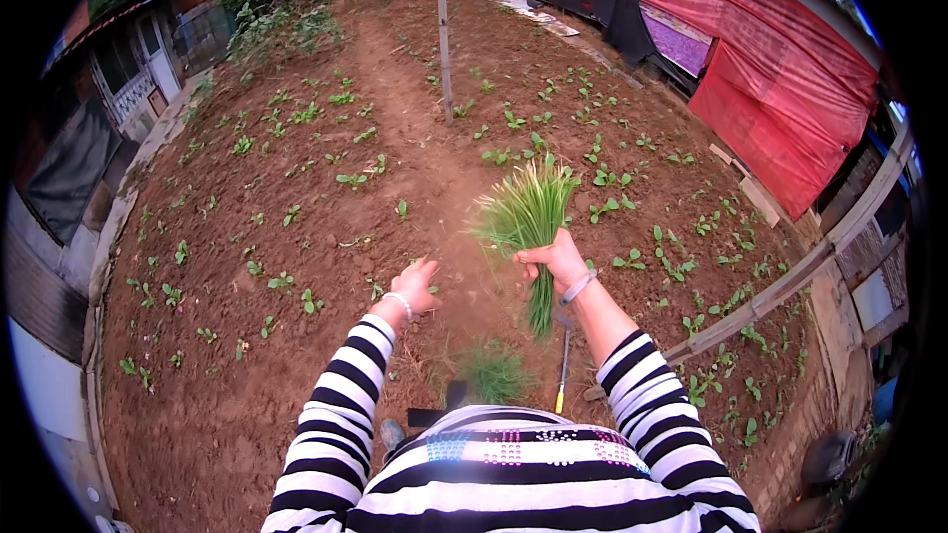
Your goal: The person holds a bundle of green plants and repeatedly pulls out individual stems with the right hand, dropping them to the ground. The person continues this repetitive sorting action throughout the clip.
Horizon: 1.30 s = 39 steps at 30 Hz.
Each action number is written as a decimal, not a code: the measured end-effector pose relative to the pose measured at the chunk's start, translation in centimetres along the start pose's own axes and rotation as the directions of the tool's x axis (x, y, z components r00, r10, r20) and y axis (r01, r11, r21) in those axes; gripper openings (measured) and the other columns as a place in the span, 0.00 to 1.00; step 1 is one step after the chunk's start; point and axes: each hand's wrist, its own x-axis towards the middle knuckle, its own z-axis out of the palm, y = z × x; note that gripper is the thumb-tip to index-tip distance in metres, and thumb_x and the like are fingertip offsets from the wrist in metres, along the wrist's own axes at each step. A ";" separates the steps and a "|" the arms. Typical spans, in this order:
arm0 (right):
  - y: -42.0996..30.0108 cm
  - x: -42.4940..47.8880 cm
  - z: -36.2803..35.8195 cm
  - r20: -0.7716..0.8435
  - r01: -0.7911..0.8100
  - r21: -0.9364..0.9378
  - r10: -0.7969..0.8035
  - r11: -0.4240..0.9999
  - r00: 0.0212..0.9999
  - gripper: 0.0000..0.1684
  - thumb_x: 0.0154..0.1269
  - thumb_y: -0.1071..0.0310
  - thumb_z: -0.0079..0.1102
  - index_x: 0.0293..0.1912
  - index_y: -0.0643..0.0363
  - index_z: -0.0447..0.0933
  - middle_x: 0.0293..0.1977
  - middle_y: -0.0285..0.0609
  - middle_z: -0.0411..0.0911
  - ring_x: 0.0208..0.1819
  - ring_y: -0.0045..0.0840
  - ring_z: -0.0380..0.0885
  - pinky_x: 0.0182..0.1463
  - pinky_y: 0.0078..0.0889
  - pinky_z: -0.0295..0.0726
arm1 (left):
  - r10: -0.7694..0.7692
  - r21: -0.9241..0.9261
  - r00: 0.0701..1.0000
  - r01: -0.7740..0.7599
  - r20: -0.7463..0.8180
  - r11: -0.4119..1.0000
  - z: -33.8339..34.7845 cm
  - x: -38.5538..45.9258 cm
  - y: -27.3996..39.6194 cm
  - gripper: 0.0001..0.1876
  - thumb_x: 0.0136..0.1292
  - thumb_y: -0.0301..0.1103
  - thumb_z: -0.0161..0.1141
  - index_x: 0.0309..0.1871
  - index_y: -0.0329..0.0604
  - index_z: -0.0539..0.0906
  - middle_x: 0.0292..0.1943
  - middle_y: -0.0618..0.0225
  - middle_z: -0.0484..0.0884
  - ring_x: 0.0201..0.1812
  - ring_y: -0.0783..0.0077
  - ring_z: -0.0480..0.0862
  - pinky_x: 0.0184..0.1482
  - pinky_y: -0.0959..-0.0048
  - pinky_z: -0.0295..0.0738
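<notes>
My right hand (554, 263) is closed round a bunch of long green stalks (535, 211), probably chives or a similar leafy plant. The pale cut ends fan out above the fist and the green leaves hang below it. My left hand (416, 286) is off to the left of the bunch, over bare soil, fingers slightly spread and holding nothing that I can see. A loose heap of fine green leaves (496, 373) lies on the ground close to my body. Beside it on the right lies a sickle-like tool with a yellow-ended handle (561, 385), its blade partly hidden.
Small leafy seedlings (281, 280) dot the brown soil on both sides. A wooden post (444, 37) stands ahead, and a long pole (785, 281) slants across the right. Red sheeting (785, 118) covers a structure at the upper right; sheds line the left.
</notes>
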 end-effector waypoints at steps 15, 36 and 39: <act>0.2 -0.5 4.5 0.139 0.043 -0.249 -0.008 0.968 0.990 0.13 0.53 0.73 0.65 0.39 0.64 0.73 0.25 0.37 0.76 0.18 0.15 0.73 0.17 0.15 0.70 | -0.024 -0.805 0.852 0.484 0.522 -0.344 -5.2 3.9 11.9 0.26 0.62 0.43 0.59 0.60 0.42 0.67 0.53 0.63 0.75 0.45 0.64 0.78 0.46 0.59 0.72; 3.7 1.2 5.0 -0.204 0.164 -0.133 -0.189 0.977 0.961 0.21 0.59 0.71 0.58 0.51 0.67 0.71 0.43 0.42 0.78 0.42 0.24 0.76 0.49 0.27 0.74 | -0.160 -0.610 0.865 0.193 0.475 -0.768 -5.3 3.9 12.2 0.18 0.63 0.41 0.45 0.52 0.43 0.73 0.52 0.63 0.76 0.54 0.61 0.73 0.60 0.59 0.63; 4.0 1.6 4.3 -0.156 0.056 0.242 -0.018 0.969 0.988 0.17 0.60 0.71 0.57 0.48 0.68 0.73 0.41 0.42 0.78 0.42 0.23 0.76 0.47 0.27 0.74 | -0.124 -0.541 0.895 0.143 0.428 -0.828 -5.1 3.9 11.9 0.20 0.64 0.45 0.46 0.53 0.42 0.73 0.52 0.63 0.76 0.52 0.61 0.74 0.58 0.59 0.66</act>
